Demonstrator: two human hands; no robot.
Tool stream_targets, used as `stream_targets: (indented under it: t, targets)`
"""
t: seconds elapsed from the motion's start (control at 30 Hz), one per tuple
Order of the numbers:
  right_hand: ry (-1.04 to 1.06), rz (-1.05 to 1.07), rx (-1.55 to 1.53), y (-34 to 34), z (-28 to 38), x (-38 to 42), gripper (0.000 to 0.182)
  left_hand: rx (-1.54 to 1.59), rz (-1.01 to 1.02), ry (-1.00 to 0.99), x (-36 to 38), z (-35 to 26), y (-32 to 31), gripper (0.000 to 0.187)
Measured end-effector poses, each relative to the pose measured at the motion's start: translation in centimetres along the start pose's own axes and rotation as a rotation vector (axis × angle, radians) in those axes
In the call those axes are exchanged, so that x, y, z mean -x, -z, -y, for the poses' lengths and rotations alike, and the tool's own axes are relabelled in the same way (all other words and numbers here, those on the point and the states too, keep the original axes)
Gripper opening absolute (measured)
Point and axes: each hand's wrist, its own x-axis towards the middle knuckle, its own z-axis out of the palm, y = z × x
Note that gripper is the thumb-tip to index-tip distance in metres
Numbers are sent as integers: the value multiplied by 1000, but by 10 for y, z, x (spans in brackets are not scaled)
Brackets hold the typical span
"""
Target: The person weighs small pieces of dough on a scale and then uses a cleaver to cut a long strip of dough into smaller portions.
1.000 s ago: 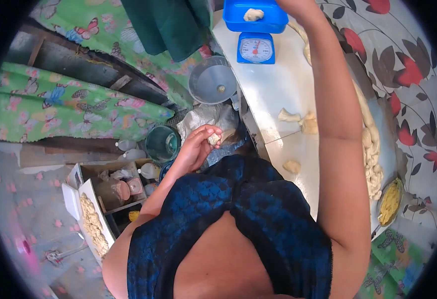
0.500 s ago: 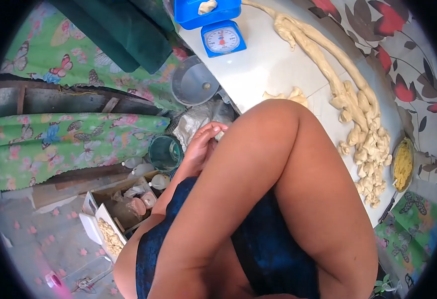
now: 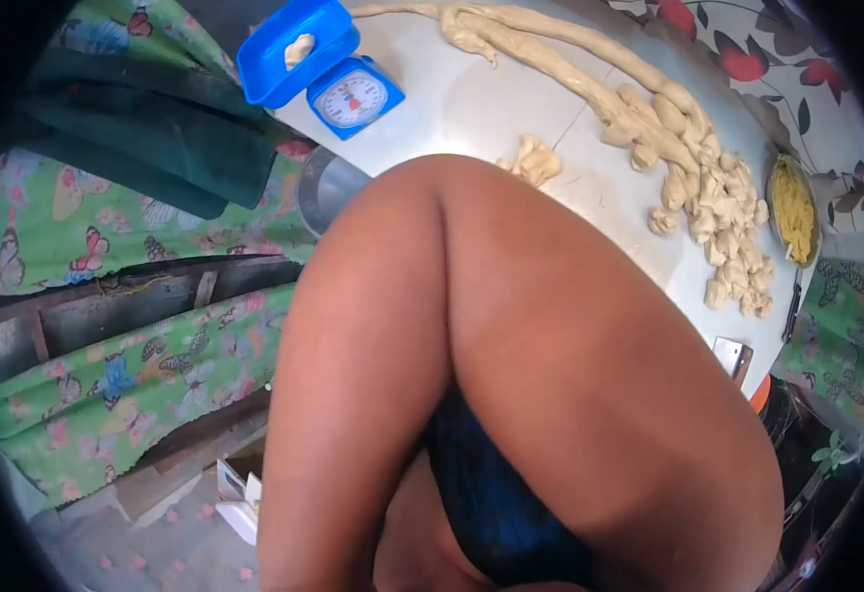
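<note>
Neither my left hand nor my right hand shows; a bent bare limb fills the middle of the view and hides what lies behind it. Beyond it, long dough ropes stretch across the white table. At their right end sits a heap of cut dough pieces. A few more dough pieces lie just past the bend of the limb. A blue kitchen scale stands at the table's left, its blue tray bearing one dough lump.
An oval dish of yellow crumbly food stands at the table's right edge, with a dark-handled knife near it. A grey basin is partly hidden on the left. Butterfly-patterned green cloth hangs along the left side.
The view has turned and shifted, so the table and scale sit further left and higher. The hand seen beside the limb earlier has gone from sight, and the limb covers more of the view.
</note>
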Motion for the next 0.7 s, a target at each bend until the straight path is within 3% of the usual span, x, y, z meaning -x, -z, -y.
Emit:
stream_targets:
  t: [0.07,0.17,0.23,0.3,0.37,0.4,0.43,0.5,0.57,0.63,0.67,0.7]
  targets:
    - [-57,29,-65,12,10,19,38,31,-22,-31,5,-14,-5,22]
    - [-193,89,-182,96,96,135,40,119,-66,-110,10,-22,-8,22]
    - [-292,146,-264,105,127,185,41,116,-88,-145,12,-21,0,21]
    - [-372,184,-346,122,137,192,42,103,-110,-152,17,-19,15,21]
    - [-147,-51,486,161,152,210,41,165,-85,-132,13,-11,31,20]
    - [-83,-280,1050,176,175,212,39,197,-68,-117,12,-7,32,19]
    - [-323,-547,1192,196,194,217,41,186,-75,-141,10,-7,30,19]
    - [-422,-838,1644,246,227,223,29,137,-60,-153,8,-13,23,23]
    - [-393,-709,1975,301,255,235,30,145,-40,-161,3,-16,17,23]
    - [-749,-629,2049,331,263,234,38,146,-19,-174,0,-20,15,22]
    - [-744,-618,2049,336,262,233,38,147,-24,-175,0,-21,14,22]
    - [-937,-557,2039,332,259,222,40,146,-29,-176,0,-22,14,21]
